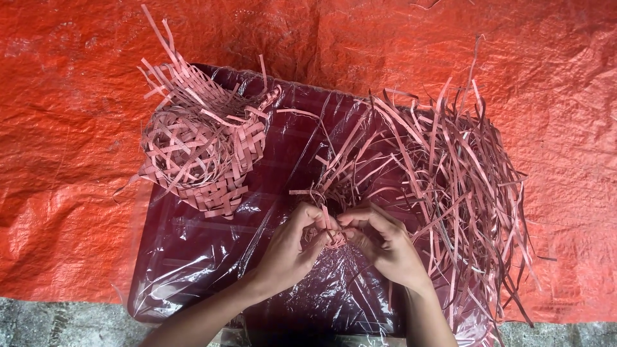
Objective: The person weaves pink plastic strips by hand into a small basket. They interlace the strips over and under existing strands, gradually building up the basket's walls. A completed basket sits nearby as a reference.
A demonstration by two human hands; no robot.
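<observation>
An orange tarp spreads far out on every side of the hands, wrinkled, reaching well beyond them to the left, right and top. A strip of grey ground shows below it, left of the left forearm. On the tarp, directly under both hands, stands a dark red table wrapped in clear, glossy plastic film. A big loose heap of pink strips lies on the table above and to the right of the right hand, some strips hanging over the table's right edge beside the right wrist. Well apart from the hands, up and to the left of the left hand, sit woven baskets of the same pink strips, unfinished, with loose ends sticking up. Between the two hands is a small weave of strips, just begun. The left hand pinches it from the left with thumb and fingertips bent. The right hand grasps it from the right, fingers curled over strips; the fingertips of both hands nearly meet
</observation>
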